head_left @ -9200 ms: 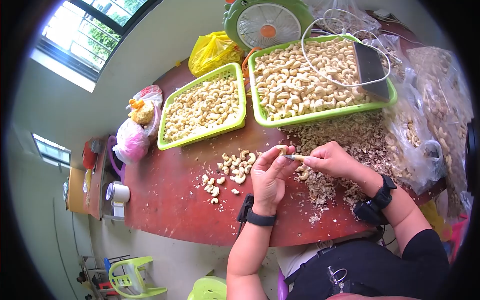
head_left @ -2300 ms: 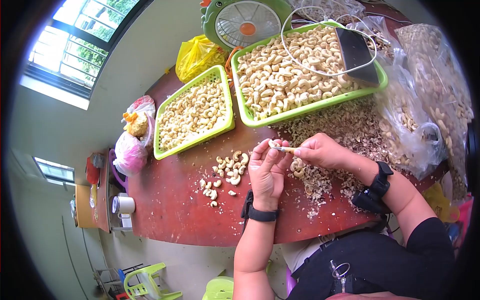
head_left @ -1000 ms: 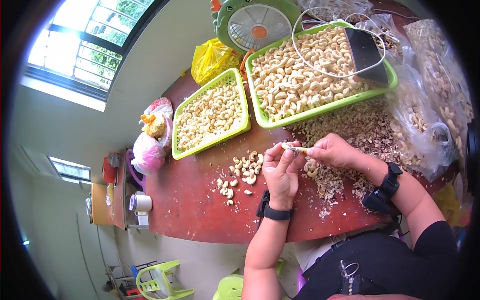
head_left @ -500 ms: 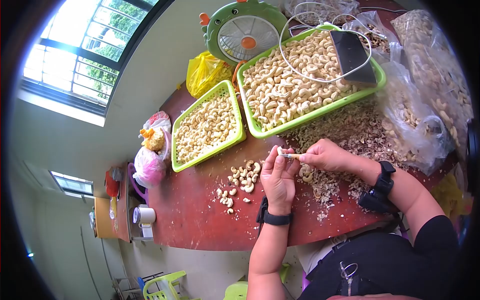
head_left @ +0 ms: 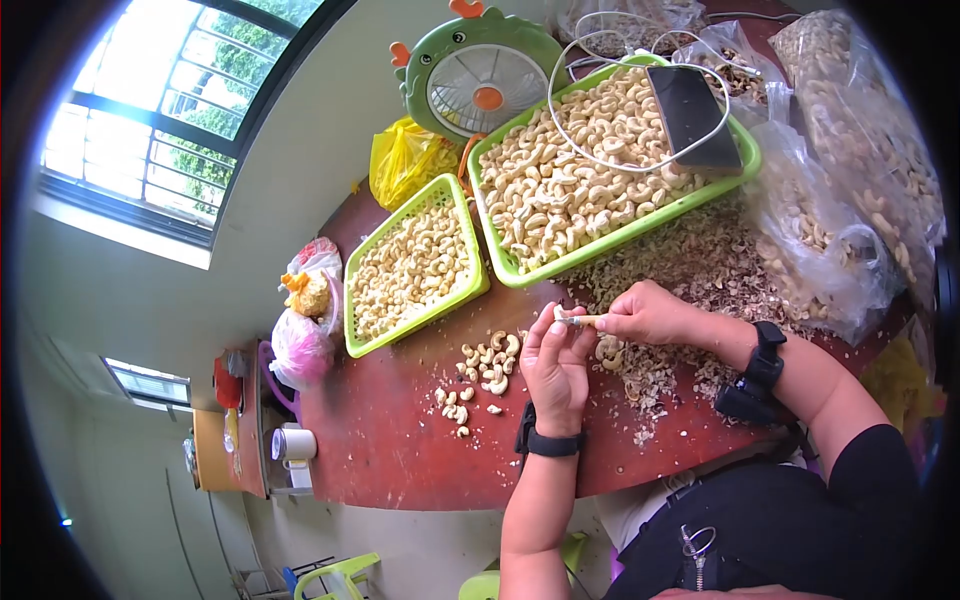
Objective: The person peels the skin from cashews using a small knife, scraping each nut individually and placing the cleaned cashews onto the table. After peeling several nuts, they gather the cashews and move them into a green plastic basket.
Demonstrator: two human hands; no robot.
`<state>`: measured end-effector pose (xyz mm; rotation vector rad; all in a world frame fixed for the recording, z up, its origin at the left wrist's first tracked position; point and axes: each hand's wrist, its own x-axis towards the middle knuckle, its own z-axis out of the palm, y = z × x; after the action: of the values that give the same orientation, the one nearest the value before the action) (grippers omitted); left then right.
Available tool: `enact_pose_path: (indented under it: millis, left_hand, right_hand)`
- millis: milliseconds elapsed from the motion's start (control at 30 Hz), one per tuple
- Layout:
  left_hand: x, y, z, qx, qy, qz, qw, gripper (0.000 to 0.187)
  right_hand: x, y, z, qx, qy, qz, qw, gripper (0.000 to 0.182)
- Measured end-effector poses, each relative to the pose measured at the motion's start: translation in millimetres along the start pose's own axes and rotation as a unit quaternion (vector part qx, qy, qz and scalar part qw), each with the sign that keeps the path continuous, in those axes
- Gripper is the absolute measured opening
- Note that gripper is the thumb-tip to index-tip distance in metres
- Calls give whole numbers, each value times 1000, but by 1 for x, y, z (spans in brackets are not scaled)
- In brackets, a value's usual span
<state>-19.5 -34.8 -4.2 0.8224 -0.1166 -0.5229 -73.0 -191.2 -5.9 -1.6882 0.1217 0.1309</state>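
My left hand, palm up, pinches a single cashew at its fingertips. In my right hand is a small knife with a light handle, its blade against that cashew. Left of my left hand, several loose cashews lie on the red table. Beneath and beside my right hand spreads a heap of peeled skins. Beyond my hands stand a large green basket and a smaller green basket, both filled with cashews.
A phone with a white cable rests on the large basket. Behind stands a green fan beside a yellow bag. Clear bags of cashews line the right side. A pink bag and a white mug are at left.
The view has shifted slightly, so the baskets and fan sit a little lower and further left. My hands keep the knife at the cashew.
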Motion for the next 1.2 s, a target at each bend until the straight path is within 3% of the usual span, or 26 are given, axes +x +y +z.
enact_pose_path:
  millis: [100,267,767,1000,1200]
  left_hand:
    - [1,-3,-3,5,2,6,1000,25]
    - [-2,-9,3,-12,16,17,1000,26]
    - [-2,-7,1,13,12,42,999,27]
    - [-3,-11,4,-7,10,41,999,27]
    - [-2,-7,4,-16,5,27,999,29]
  right_hand:
    - [-1,0,0,-22,-2,-13,1000,39]
    - [-2,-1,3,70,4,4,998,38]
    - [-2,-2,1,-22,1,-2,1000,37]
    - [2,7,2,81,3,20,996,39]
    - [2,7,2,39,-16,3,999,40]
